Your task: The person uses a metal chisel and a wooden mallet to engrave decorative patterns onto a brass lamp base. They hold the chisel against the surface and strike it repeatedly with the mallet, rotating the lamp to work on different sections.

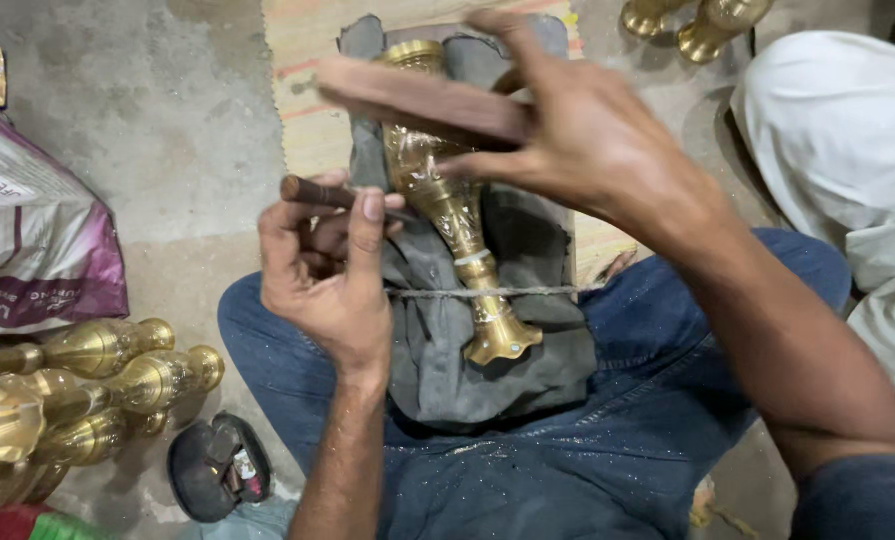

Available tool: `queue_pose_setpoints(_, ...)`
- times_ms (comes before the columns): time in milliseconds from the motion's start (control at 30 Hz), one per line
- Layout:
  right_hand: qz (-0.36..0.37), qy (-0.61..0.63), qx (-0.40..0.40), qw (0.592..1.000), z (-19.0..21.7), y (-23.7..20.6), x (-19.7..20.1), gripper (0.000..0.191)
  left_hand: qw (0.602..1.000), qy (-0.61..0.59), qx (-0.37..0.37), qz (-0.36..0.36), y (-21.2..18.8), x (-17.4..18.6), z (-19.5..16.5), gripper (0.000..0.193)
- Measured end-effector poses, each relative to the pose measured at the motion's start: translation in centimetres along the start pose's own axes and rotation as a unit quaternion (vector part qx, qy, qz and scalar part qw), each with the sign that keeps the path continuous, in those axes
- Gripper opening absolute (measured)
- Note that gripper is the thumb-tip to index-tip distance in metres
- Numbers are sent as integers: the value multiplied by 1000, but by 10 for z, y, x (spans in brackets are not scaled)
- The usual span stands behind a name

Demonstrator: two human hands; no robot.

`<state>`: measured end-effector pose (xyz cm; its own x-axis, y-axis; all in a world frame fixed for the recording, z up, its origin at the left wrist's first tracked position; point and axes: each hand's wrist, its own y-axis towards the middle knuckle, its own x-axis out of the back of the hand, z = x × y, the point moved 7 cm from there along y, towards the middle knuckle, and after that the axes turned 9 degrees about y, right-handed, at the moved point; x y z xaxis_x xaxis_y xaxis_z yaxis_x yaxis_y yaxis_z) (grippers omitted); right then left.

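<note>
A brass vase (455, 205) lies lengthwise on a grey cloth (448, 350) over my lap, tied down by a thin cord (528, 291) across its neck. My left hand (328, 270) grips a short dark tool (308, 190) with its tip against the vase body. My right hand (578, 130) holds a flat wooden block (418, 100) raised just above the tool and the vase. The block looks blurred.
Several brass vases (98, 385) lie heaped at the lower left beside a purple and white sack (38, 240). More brass pieces (703, 25) stand at the top right. A white cloth (848, 130) covers something at the right. A dark sandal (213, 465) lies by my knee.
</note>
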<state>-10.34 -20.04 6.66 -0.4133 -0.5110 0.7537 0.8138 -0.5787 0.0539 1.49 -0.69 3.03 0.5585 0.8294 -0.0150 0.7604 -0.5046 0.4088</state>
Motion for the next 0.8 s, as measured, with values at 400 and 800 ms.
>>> queue_pose_setpoints(400, 94, 242, 54, 964, -42, 37, -37, 118, 995, 58, 18, 83, 2, -9, 4, 33)
queue_pose_setpoints(800, -100, 60, -67, 991, -59, -33, -1, 53, 911, 226, -166, 304, 34, -70, -22, 34)
